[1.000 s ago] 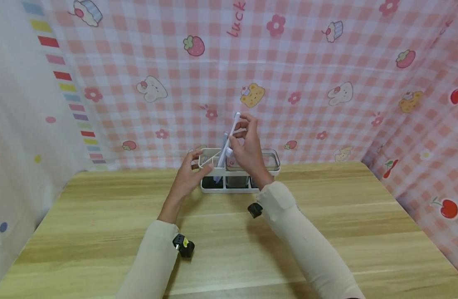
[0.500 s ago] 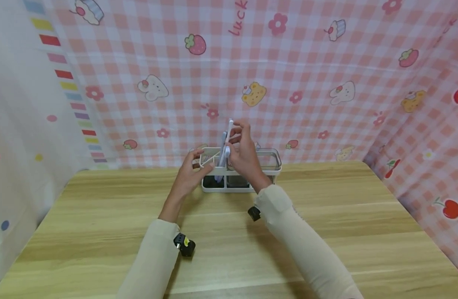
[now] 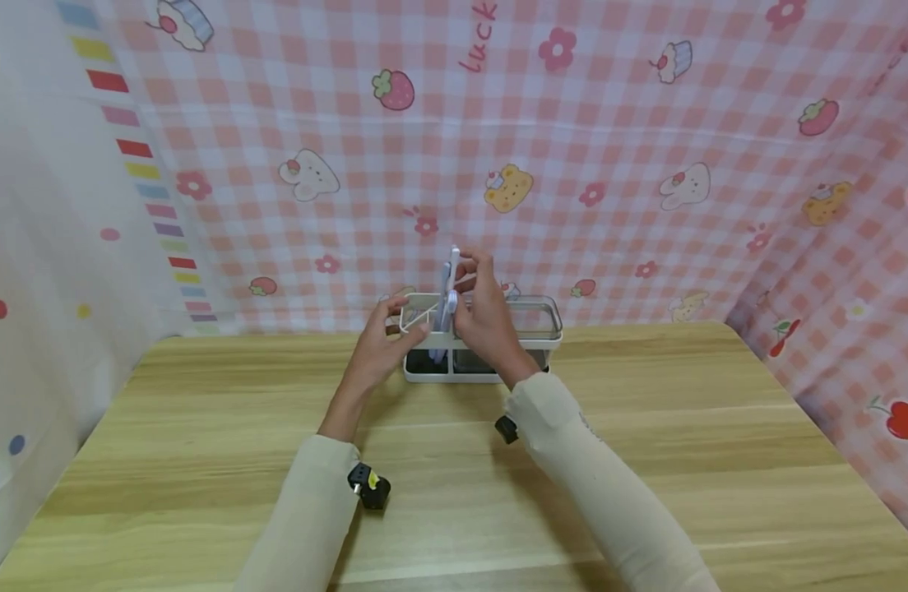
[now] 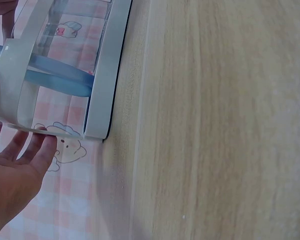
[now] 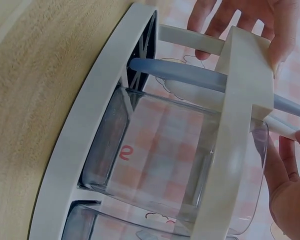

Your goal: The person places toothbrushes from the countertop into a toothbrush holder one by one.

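Note:
A white toothbrush holder (image 3: 424, 377) with an upper frame and a dark-bottomed base stands at the back of the table. My left hand (image 3: 374, 352) grips the left end of its upper frame, thumb in front and fingers round the side. With my right hand (image 3: 487, 322) I pinch a pale toothbrush (image 3: 454, 265), nearly upright in the left compartment. Behind it leans a second, bluish toothbrush (image 3: 444, 284). Two blue handles (image 4: 65, 69) reach down toward the base in the left wrist view. Beside my right thumb shows a small white ridged piece (image 3: 452, 302).
Clear cups sit in the other compartments, one a clear cup (image 5: 155, 145) next to the brushes, another clear cup (image 3: 535, 316) at the right end. A pink checked cloth (image 3: 609, 230) hangs close behind. The wooden table (image 3: 439, 493) extends toward me.
My right hand has moved down and slightly left, lowering the toothbrush and tilting it more upright beside the other one. My left hand keeps its grip on the holder.

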`<move>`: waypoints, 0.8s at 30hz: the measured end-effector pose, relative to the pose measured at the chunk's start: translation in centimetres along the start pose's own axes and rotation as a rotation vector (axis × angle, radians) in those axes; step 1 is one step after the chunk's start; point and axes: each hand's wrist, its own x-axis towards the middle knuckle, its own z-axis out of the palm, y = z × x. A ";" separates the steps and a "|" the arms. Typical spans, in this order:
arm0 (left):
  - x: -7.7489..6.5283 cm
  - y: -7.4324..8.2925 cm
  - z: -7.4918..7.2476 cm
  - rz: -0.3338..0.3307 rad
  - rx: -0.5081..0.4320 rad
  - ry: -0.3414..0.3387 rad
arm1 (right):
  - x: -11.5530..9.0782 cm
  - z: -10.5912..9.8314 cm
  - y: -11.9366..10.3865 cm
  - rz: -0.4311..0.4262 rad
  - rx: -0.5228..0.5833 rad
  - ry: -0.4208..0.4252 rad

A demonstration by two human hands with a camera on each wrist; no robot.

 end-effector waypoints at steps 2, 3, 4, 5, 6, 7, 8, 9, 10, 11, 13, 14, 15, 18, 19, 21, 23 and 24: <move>-0.1 0.1 0.1 0.000 0.003 0.004 | -0.1 0.1 0.1 -0.003 -0.018 0.004; -0.1 0.1 0.1 -0.001 0.004 0.006 | -0.1 0.1 0.1 -0.004 -0.028 0.006; -0.1 0.1 0.1 -0.004 0.004 0.009 | -0.1 0.1 0.1 -0.001 -0.035 0.006; -0.1 0.1 0.1 -0.007 0.006 0.010 | -0.1 0.2 0.1 0.003 -0.044 0.006; -0.1 0.1 0.1 -0.008 0.006 0.011 | -0.2 0.2 0.1 0.009 -0.052 0.003; -0.2 0.1 0.1 -0.011 0.004 0.014 | -0.2 0.2 0.1 0.015 -0.062 -0.001; -0.2 0.1 0.1 -0.011 0.003 0.018 | -0.2 0.3 0.1 0.021 -0.071 -0.004; -0.2 0.1 0.1 -0.009 0.003 0.018 | -0.2 0.3 0.0 0.028 -0.077 -0.006; -0.2 0.2 0.1 -0.006 0.004 0.018 | -0.2 0.3 0.0 0.036 -0.081 -0.007; -0.2 0.1 0.1 -0.002 0.004 0.019 | -0.3 0.4 0.0 0.041 -0.084 -0.009; -0.1 0.1 0.1 0.006 0.004 0.019 | -0.4 0.4 0.0 0.050 -0.087 -0.009; -0.1 0.0 0.1 0.010 0.004 0.018 | -0.4 0.4 0.0 0.054 -0.083 -0.010; -0.1 0.1 0.1 0.013 0.004 0.015 | -0.4 0.4 0.0 0.056 -0.082 -0.010; 0.0 0.0 0.1 0.011 0.002 0.012 | -0.6 0.4 0.1 0.061 -0.084 -0.011; 0.0 0.1 0.1 0.008 0.002 0.011 | -0.6 0.5 0.2 0.062 -0.084 -0.011; 0.0 0.1 0.0 0.006 0.001 0.009 | -0.7 0.5 0.3 0.054 -0.088 -0.008; 0.0 0.0 0.0 0.005 -0.002 0.010 | -0.7 0.6 0.4 0.046 -0.093 -0.010; 0.0 0.0 0.0 0.007 0.000 0.010 | -0.7 0.6 0.4 0.041 -0.097 -0.010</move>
